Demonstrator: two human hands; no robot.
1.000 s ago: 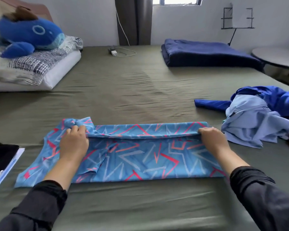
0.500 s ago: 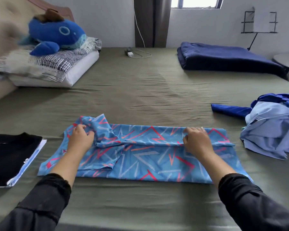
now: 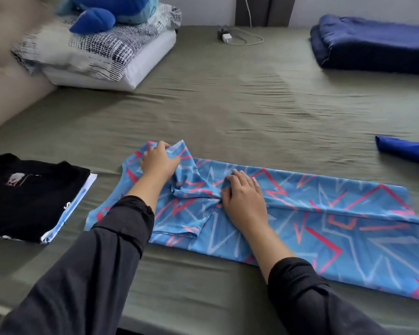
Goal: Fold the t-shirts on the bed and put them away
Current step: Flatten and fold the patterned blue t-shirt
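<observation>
Folding in progress, one garment in hand. Left hand [image 3: 159, 160]: fingers curled round the bunched collar-and-sleeve end of the light-blue t-shirt with pink and white zigzag print [image 3: 324, 228], at its far left corner. Right hand [image 3: 243, 198]: laid on the shirt's middle, fingertips gathered at a crease in the fabric; whether it pinches or only presses cannot be told. Shirt: lies lengthwise along the near edge of the olive-green bed sheet [image 3: 228, 105], far long side already turned over toward the near side, left sleeve area still rumpled; judged partly folded, with cross-folds still to come. Folded black t-shirt on a small stack [image 3: 32, 197]: near the left edge of the bed, just beside the patterned shirt; judged done but not put away. Royal-blue garment [image 3: 404, 151]: at the right edge, only partly in view, appears unfolded. Folded navy blanket [image 3: 373, 49]: far right corner. Patterned pillow [image 3: 94, 52]: far left corner.
</observation>
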